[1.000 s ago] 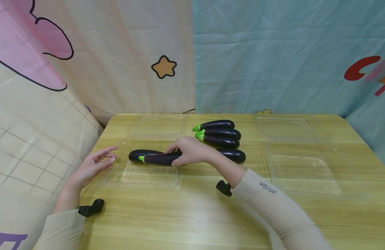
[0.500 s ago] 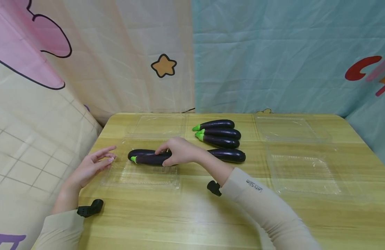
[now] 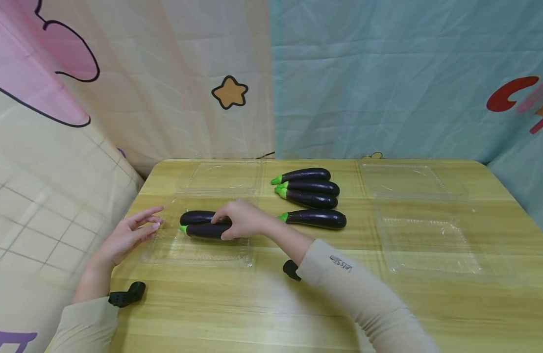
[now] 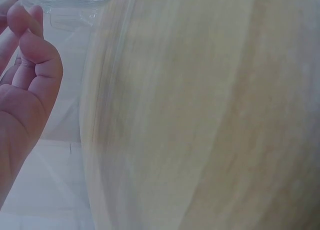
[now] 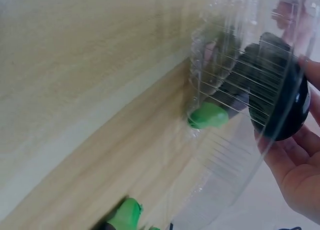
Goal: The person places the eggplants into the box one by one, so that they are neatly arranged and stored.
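Observation:
My right hand (image 3: 245, 219) grips a dark purple eggplant (image 3: 205, 230) by its thick end, its green stem pointing left, over the left clear plastic container (image 3: 209, 256). Behind it, lengthwise in that container, lies a second eggplant (image 3: 195, 216); my right fingers cover part of it. In the right wrist view, the rounded end of the held eggplant (image 5: 296, 112) shows between thumb and fingers, behind the clear container wall (image 5: 225, 155). My left hand (image 3: 127, 238) hovers at the container's left edge with loosely bent fingers, holding nothing. The left wrist view shows this hand (image 4: 30, 84) beside the table edge.
A single eggplant (image 3: 317, 219) lies right of my right hand. Behind it three more eggplants (image 3: 313, 200) lie side by side. On the right stands a second clear container (image 3: 430, 245), its lid (image 3: 399, 177) folded back. The left container's lid (image 3: 227, 175) also lies back.
My right hand has moved left and slightly toward me with the eggplant, which now lies in front of the other one. The loose eggplant's green stem has come into view. The left hand has barely moved.

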Available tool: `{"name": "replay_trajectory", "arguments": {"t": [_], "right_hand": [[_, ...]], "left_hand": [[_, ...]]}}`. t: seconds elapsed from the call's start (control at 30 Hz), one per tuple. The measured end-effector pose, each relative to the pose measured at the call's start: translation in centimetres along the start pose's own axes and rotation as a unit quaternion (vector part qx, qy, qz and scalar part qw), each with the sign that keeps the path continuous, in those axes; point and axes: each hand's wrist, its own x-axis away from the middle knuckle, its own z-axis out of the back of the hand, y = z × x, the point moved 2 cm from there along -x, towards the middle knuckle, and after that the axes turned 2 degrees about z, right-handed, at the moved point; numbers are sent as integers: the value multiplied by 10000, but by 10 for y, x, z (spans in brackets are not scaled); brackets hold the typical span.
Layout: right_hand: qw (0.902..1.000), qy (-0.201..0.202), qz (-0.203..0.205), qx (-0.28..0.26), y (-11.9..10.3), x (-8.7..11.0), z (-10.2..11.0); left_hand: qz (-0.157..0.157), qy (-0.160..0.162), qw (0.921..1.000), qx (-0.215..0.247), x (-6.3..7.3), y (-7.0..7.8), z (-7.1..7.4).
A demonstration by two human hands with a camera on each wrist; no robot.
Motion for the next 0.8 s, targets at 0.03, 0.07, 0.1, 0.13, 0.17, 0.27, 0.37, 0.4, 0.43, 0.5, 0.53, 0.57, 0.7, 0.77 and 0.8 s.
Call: {"name": "replay_trajectory", "arguments": {"t": [0.03,0.07,0.1,0.13,0.17,0.27,0.37,0.4,0.43,0.5,0.53,0.57,0.7,0.77,0.8], "right_hand": [[10000,2,-33,17,0,0,-1],[10000,-1,-68,46,1,-1,-2],[9999,-6,-104,56,2,-1,-4],[9999,-13,-133,71,2,-1,-5],[9998,-13,-171,79,3,-2,-6],[9997,-1,-248,63,6,-2,-9],[9995,16,-318,90,8,-3,-12],[9994,23,-340,112,8,-4,-13],[9993,23,-357,134,9,-4,-13],[9991,34,-387,179,9,-5,-15],[9990,38,-402,189,8,-6,-15],[9989,52,-407,213,8,-6,-16],[9987,115,-414,285,8,-8,-18],[9984,153,-394,363,8,-9,-20],[9984,165,-383,389,8,-10,-21]], "left_hand": [[2,0,10000,6,0,0,0],[0,0,10000,10,0,0,0],[1,-1,10000,18,0,0,0],[-1,0,10000,22,0,0,0],[-2,3,10000,36,0,0,0],[3,13,10000,79,0,0,0],[17,30,10000,88,1,0,0],[24,33,10000,84,0,0,0],[30,34,10000,82,0,1,-1],[18,19,10000,91,0,1,-1],[11,17,9999,99,0,1,-1],[-3,2,9999,110,0,1,-2],[-27,0,9999,152,-1,1,-2],[-12,8,9999,160,-1,1,-2],[4,24,9999,160,-1,1,-2]]}}
